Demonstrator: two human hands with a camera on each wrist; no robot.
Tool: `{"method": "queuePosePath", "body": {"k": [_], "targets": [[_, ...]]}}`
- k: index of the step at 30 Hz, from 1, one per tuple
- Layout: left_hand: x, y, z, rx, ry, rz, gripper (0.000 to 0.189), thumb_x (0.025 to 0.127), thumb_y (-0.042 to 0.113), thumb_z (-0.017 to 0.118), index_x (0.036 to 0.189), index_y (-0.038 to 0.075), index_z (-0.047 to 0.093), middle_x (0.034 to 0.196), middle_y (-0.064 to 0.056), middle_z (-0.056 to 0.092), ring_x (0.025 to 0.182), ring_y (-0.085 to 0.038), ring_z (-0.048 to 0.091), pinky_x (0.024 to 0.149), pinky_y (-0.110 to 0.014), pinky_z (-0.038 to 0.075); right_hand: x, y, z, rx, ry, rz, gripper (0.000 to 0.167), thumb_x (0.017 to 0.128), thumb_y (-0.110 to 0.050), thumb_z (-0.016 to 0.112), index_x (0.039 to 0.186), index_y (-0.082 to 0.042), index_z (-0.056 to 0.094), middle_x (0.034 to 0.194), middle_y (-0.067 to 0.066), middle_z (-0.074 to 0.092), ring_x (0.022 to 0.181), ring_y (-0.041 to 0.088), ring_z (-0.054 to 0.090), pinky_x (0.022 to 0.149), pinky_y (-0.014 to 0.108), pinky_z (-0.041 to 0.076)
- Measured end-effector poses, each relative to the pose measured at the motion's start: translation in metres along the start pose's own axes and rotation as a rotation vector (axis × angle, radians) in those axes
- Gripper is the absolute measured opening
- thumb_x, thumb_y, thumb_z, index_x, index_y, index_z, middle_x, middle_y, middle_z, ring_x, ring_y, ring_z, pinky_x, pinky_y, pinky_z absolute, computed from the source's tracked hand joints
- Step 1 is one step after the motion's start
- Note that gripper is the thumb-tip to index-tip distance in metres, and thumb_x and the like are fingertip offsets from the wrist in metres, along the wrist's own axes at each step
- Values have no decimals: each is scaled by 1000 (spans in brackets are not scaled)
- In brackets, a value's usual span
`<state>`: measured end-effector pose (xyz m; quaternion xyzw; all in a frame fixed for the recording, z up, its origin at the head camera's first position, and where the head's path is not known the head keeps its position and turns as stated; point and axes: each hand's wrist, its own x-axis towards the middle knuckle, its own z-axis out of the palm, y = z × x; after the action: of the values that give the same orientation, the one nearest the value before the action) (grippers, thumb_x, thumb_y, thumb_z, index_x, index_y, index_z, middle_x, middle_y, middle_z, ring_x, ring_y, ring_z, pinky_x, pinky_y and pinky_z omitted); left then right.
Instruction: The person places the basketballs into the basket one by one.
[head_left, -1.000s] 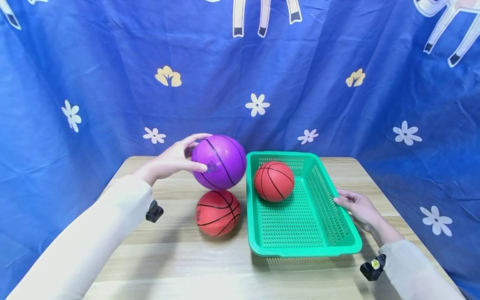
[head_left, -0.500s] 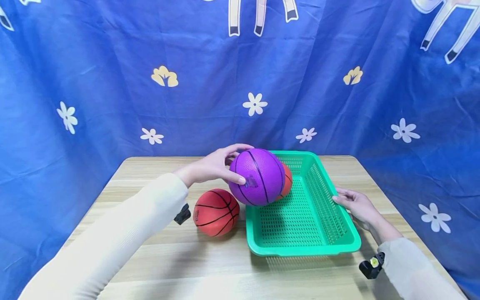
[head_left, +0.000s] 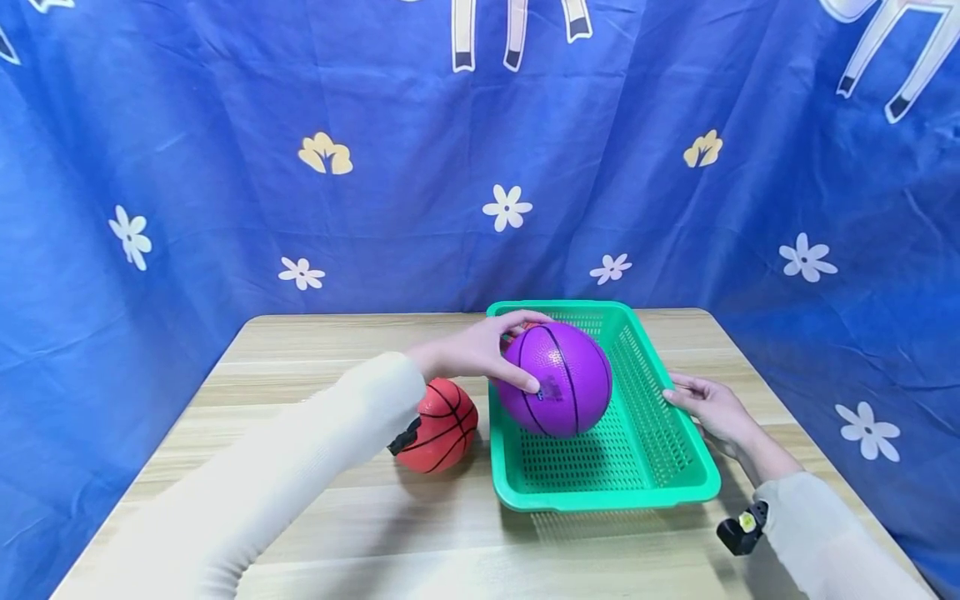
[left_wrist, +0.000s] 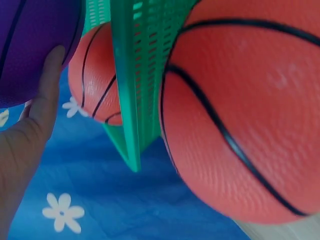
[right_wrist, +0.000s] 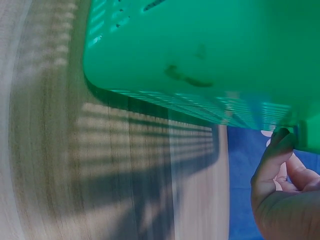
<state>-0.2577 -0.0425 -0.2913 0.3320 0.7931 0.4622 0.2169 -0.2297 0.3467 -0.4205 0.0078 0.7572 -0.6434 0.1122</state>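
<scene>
- While the left hand (head_left: 480, 354) gripped the purple ball (head_left: 558, 380) over the ten o'clock part of the green basket (head_left: 600, 501), the right hand (head_left: 712, 414) pinched the basket's three o'clock side.
- It looked like the putting-in step; next, the purple ball likely needed to go down softly.
- There were three balls: one purple, one inner red ball (left_wrist: 95, 75) near eleven o'clock, and one outer red ball (head_left: 452, 425) just beside the basket at nine o'clock.
- One basket, two hands, well apart.
</scene>
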Motion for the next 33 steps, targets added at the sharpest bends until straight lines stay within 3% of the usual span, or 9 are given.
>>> {"method": "queuePosePath", "body": {"k": [4,7,9,12,19,33], "targets": [[10,-2,11,-9,-23,2,80,72,24,83,140,31,41,127,-6,47,113,-24,49,79,-35,54,-19,-27,16,0,1,-5,71,94,-23,62,146,8,25,107,2,64,82,18,67,72,41,56],[15,-3,19,-23,-37,-1,79,74,23,82,140,29,40,126,-4,48,113,-24,49,79,-35,54,-17,-23,13,1,-17,-22,72,93,-25,64,145,8,26,109,3,64,85,19,67,74,43,55],[19,-4,24,-33,-47,-10,78,74,22,81,140,28,39,125,-4,49,112,-24,50,78,-34,54,-6,-7,2,42,-68,-73,63,93,-23,63,144,1,35,108,5,65,86,21,67,72,43,56],[23,-5,33,-33,-62,-37,78,74,23,82,139,28,39,123,-4,49,110,-23,52,77,-34,54,-2,-1,-2,51,-96,-93,60,93,-24,64,143,-2,40,109,4,64,89,23,67,73,45,55],[31,-9,52,-65,-81,-110,82,72,23,84,140,29,38,120,-3,50,106,-20,55,76,-33,54,-17,-24,13,-14,4,-15,73,93,-28,64,145,7,27,114,6,61,88,15,66,76,38,55],[43,-20,76,-19,-102,-162,81,73,28,83,140,26,37,117,-1,52,105,-17,55,77,-30,52,-19,-26,14,-35,16,-13,68,95,-24,60,146,6,26,122,16,55,89,15,65,76,38,55]]}}
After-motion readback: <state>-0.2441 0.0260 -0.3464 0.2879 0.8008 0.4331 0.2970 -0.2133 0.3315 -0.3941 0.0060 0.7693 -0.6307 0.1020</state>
